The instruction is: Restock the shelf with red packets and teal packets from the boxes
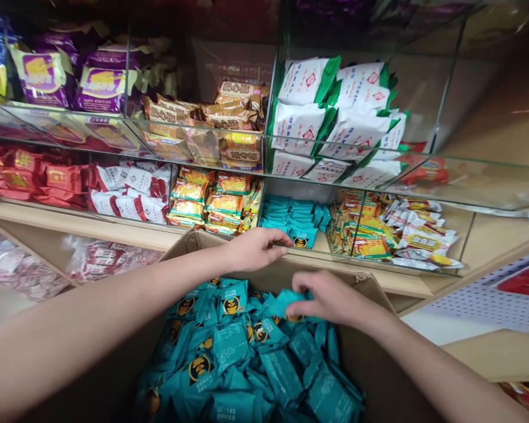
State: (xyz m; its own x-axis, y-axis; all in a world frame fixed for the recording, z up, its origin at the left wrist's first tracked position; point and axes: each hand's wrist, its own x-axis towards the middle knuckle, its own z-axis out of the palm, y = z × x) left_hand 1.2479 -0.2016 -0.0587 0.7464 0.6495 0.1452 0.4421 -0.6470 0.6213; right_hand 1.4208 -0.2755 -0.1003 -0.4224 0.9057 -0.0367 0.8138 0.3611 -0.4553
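Teal packets (255,352) filling cardboard box (370,364), right grip (321,296) holding one, left grip (258,247) narrow at glass bin (300,226).

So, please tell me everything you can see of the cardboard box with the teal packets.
The cardboard box is brown, open at the top, flaps folded out, standing below the glass shelf bins. Teal snack packets with a round yellow-black logo fill it in a loose heap. The right hand grips one packet above the heap.

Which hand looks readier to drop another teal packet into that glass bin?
Probably the right hand: its fingers already grip a teal packet above the box. The left hand sits at the bin edge, seemingly empty.
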